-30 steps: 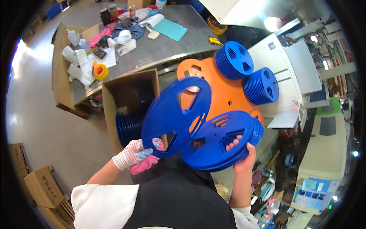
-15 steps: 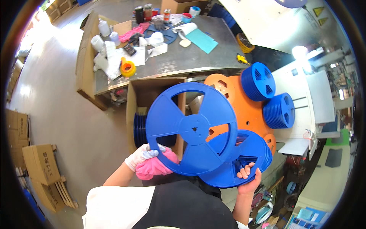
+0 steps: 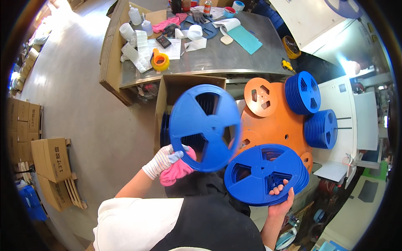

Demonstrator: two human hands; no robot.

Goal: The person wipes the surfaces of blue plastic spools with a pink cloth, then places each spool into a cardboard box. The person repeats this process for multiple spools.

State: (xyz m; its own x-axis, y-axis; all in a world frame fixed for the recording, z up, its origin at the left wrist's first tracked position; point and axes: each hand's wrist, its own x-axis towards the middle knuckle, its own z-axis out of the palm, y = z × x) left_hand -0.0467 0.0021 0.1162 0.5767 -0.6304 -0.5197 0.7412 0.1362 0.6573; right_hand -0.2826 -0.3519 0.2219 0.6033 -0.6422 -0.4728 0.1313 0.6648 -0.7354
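Blue plastic reel [image 3: 204, 126], big, three-spoked, held up on edge by the left hand [image 3: 165, 159], which wears a striped knit glove; fingers closed on the reel's lower left rim, a pink cloth [image 3: 178, 170] bunched between hand and reel. Landmark = cardboard box [image 3: 167, 94], open-topped, sitting just behind the raised reel. Inside the box: more blue reels standing on edge, only a sliver visible at the left of the raised reel, the rest covered by it, count not readable. Right of the box and lower, the right hand [image 3: 279, 196], bare, grips the near edge of a flat stack of blue reels [image 3: 264, 172]; fingertips curl through a cutout in the top one, thumb side hidden under the stack. Behind that stack, right of the box, orange reels [image 3: 272, 121] lie flat, partly covered. Further right of the box two more blue stacks [image 3: 302, 92], [image 3: 321, 129] stand on edge by a white cabinet [image 3: 347, 113]. Beyond the box, a grey worktable [image 3: 234, 54] with an orange tape dispenser [image 3: 159, 61], white bottles [image 3: 134, 16], paper rolls, a teal sheet [image 3: 246, 39], small items too small to make out. Far left of the box, brown cartons [image 3: 48, 157] on the floor, cut off by the dark fisheye rim. Person's dark apron and white sleeve fill the bottom edge, hiding the floor below the hands
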